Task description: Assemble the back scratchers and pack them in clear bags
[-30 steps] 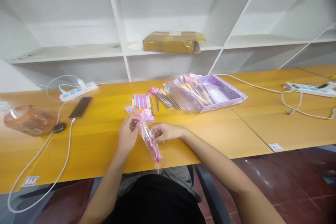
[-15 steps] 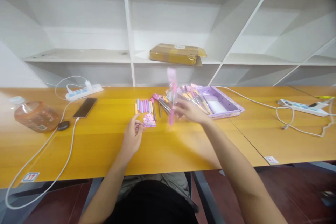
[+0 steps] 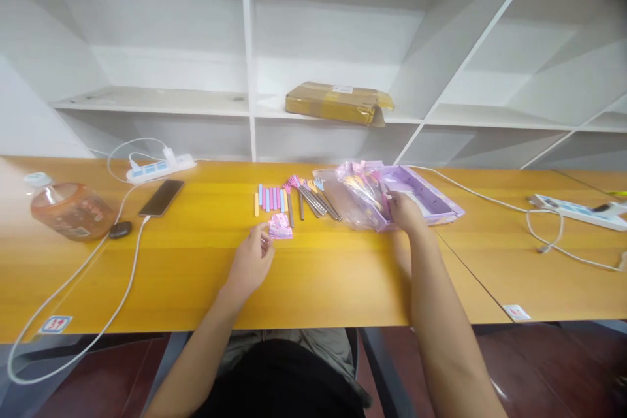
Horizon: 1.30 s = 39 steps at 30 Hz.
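My left hand (image 3: 252,258) hovers low over the table with its fingers curled together. Whatever is between them is too small to make out. Right by its fingertips is a small stack of pink printed cards (image 3: 281,226). My right hand (image 3: 406,210) reaches to the left side of the purple tray (image 3: 445,212), fingers closed on a pink back scratcher in a clear wrapper (image 3: 384,188). Other wrapped back scratchers (image 3: 360,186) lie piled there. Between the hands are several loose metal-rod back scratchers (image 3: 313,201) with claw heads and a row of coloured handle tubes (image 3: 272,199).
A phone (image 3: 161,198), an orange-brown bottle (image 3: 73,210), a black mouse-like object (image 3: 120,230) and a power strip (image 3: 160,168) are on the left. Another power strip (image 3: 578,210) with cables lies right. A cardboard box (image 3: 337,103) rests on the white shelf behind.
My right hand has moved right with the pink wrapped back scratcher, from above the table to the tray and pile. My left hand stays near the cards. The view has shifted slightly.
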Tool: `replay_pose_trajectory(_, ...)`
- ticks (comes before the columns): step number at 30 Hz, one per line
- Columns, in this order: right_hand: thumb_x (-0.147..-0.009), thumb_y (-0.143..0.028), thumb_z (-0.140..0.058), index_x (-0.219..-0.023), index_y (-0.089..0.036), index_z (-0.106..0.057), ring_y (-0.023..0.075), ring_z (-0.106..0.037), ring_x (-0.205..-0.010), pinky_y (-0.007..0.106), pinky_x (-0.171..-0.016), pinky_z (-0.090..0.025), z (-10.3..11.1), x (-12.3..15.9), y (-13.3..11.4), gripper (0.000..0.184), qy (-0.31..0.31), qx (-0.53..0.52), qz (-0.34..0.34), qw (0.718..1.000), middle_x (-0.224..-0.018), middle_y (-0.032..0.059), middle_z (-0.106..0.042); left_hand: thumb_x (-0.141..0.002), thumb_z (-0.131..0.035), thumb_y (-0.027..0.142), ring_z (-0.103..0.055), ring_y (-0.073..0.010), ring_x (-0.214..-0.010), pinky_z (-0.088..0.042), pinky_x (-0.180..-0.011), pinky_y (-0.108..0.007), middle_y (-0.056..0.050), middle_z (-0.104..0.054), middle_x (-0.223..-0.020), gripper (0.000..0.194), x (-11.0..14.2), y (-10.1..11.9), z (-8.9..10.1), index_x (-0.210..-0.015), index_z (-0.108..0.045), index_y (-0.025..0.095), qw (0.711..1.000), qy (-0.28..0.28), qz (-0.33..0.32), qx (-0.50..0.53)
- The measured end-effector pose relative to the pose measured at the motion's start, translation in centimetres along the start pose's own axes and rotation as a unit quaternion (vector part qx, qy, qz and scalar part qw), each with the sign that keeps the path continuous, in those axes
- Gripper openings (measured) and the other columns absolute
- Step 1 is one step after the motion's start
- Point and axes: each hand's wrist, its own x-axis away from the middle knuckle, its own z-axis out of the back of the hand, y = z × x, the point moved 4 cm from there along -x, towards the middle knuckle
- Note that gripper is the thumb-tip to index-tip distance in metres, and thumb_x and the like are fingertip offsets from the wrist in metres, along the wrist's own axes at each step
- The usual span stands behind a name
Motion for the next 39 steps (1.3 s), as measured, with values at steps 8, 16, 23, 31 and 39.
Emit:
replay_pose_trajectory(8,-0.098,-0.020,-0.050,-0.137,-0.010,-0.077,0.0316,-0.071,-0.103,0.040,-0.094,-0.053,-0.6,0.2,2.1,0.049,0.031,-0.026,0.000,0.999,-0.117,0.0213,-0.077,-0.096,-0.062,0.022,-0.076,-0.0215,-0.082,-0.060,-0.081,-0.037,-0.003,-0.075,-0.098,0.031,-0.4,0.3,-0.4,-0.126,-0.066,0.026,0.999,-0.017,0.018,0.023)
replay_pose_trajectory(16,-0.094,-0.021,-0.052,-0.126,-0.011,-0.079,0.0313,-0.068,-0.103,0.046,-0.100,-0.054,0.9,0.9,1.4,0.043,0.143,-0.055,-0.018,0.988,-0.122,0.0223,-0.068,-0.100,-0.058,0.031,-0.076,-0.0206,-0.079,-0.059,-0.075,-0.034,-0.004,-0.078,-0.095,0.018,-0.8,3.3,1.2,-0.110,-0.072,0.026,0.983,-0.178,-0.004,0.040)
replay_pose_trajectory(23,-0.094,-0.016,-0.049,-0.082,-0.022,-0.071,0.0280,-0.066,-0.089,0.040,-0.081,-0.053,1.9,2.8,-4.9,0.026,0.282,-0.122,0.134,0.942,-0.090,0.0121,-0.068,-0.088,-0.059,0.015,-0.066,-0.0214,-0.085,-0.054,-0.085,-0.033,-0.003,-0.072,-0.090,0.017,-10.9,-3.3,5.3,-0.095,-0.072,0.022,0.995,0.020,-0.029,-0.090)
replay_pose_trajectory(31,-0.098,-0.013,-0.056,-0.081,-0.023,-0.070,0.0203,-0.059,-0.077,0.034,-0.075,-0.043,-4.6,6.3,-14.7,0.024,0.102,-0.063,0.407,0.905,-0.085,0.0058,-0.070,-0.096,-0.047,0.014,-0.064,-0.0221,-0.083,-0.054,-0.088,-0.037,-0.005,-0.067,-0.097,0.033,-13.7,-10.9,5.4,-0.115,-0.074,0.020,0.993,0.036,0.013,-0.111)
replay_pose_trajectory(39,-0.104,-0.018,-0.055,-0.106,-0.018,-0.075,0.0256,-0.061,-0.094,0.037,-0.086,-0.041,-7.4,6.3,-16.8,0.020,0.031,0.005,0.358,0.933,-0.110,0.0127,-0.073,-0.103,-0.060,0.033,-0.064,-0.0243,-0.097,-0.052,-0.096,-0.039,-0.005,-0.061,-0.104,0.032,-12.8,-10.7,3.2,-0.126,-0.082,0.030,0.985,-0.084,-0.065,-0.137)
